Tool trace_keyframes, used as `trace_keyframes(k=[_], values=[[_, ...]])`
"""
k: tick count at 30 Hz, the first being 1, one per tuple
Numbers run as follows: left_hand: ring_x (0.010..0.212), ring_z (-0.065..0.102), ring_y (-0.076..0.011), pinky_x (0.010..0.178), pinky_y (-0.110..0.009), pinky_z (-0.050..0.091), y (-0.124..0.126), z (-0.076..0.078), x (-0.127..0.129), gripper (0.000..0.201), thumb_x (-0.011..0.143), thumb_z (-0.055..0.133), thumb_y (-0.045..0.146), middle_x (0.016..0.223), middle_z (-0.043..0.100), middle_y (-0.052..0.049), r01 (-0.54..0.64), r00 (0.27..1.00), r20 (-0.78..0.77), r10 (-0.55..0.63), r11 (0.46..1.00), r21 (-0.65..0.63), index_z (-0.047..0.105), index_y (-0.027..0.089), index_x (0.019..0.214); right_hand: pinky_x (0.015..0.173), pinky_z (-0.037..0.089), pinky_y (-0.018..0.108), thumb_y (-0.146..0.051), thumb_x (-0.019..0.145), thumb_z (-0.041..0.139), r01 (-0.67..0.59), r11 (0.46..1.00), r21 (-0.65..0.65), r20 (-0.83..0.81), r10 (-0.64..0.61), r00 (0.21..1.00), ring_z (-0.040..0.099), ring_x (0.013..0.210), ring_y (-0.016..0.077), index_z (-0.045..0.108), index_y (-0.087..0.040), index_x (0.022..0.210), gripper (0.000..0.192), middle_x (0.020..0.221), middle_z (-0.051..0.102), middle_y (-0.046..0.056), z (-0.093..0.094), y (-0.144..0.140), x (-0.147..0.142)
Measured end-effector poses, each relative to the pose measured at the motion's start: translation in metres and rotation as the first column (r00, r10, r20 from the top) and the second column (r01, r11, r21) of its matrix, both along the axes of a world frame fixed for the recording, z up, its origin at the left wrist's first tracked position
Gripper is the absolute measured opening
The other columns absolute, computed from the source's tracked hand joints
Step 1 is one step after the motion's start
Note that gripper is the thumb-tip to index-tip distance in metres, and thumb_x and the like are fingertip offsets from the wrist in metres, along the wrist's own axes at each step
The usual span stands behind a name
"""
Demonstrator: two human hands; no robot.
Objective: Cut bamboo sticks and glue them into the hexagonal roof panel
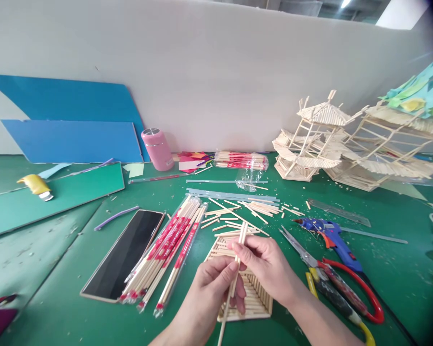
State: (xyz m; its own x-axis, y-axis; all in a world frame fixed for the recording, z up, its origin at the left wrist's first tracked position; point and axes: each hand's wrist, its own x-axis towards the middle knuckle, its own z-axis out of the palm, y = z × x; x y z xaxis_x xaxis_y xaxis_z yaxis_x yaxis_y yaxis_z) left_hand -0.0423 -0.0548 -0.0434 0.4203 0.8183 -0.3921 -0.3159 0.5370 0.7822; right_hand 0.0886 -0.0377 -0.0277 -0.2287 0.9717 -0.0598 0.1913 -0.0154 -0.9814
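Packets of red-wrapped wooden chopsticks (168,250) lie left of the left hand (211,288) and right hand (265,266), whose fingers are pinched together on thin pale wooden sticks (238,262) above a flat stick-built panel (254,298); red-handled scissors (332,276) lie right.

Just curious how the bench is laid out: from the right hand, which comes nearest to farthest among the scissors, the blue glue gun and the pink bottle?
From the right hand:
1. Scissors, just to its right.
2. Blue glue gun, farther right and back.
3. Pink bottle, far back left by the wall.
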Motion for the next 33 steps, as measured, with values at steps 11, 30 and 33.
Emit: trace_keyframes(k=[11,30,33], values=[[0.039,0.049,-0.0098,0.045,-0.022,0.031,0.003,-0.003,-0.001,0.026,0.078,0.054,0.032,0.049,0.055,-0.001,0.029,0.999,0.037,-0.028,0.999,-0.027,0.059,0.01,0.063,0.053,0.036,0.022,-0.038,0.085,0.045,0.015,1.0,0.007,0.01,-0.015,1.0,0.045,0.058,0.0104,0.055,-0.015,0.065,0.032,0.058,0.049,-0.002,-0.002,-0.001,0.002],[0.041,0.052,-0.0117,0.045,-0.022,0.037,0.002,-0.005,-0.001,0.022,0.081,0.048,0.028,0.054,0.06,-0.005,0.091,0.991,0.114,-0.075,0.986,-0.142,0.06,0.01,0.079,0.045,0.028,0.02,-0.04,0.081,0.05,0.21,0.978,-0.003,0.017,-0.209,0.978,0.034,0.047,0.007,0.061,-0.015,0.067,0.031,0.049,0.036,-0.006,-0.012,0.008,0.012],[0.041,0.05,-0.0109,0.044,-0.022,0.035,0.001,-0.005,-0.001,0.021,0.081,0.048,0.026,0.054,0.059,-0.004,0.096,0.99,0.121,-0.077,0.982,-0.16,0.06,0.009,0.079,0.044,0.025,0.02,-0.042,0.081,0.05,0.248,0.969,-0.002,-0.002,-0.248,0.969,0.03,0.047,0.0069,0.06,-0.015,0.066,0.032,0.049,0.032,-0.007,-0.015,0.011,0.017]])
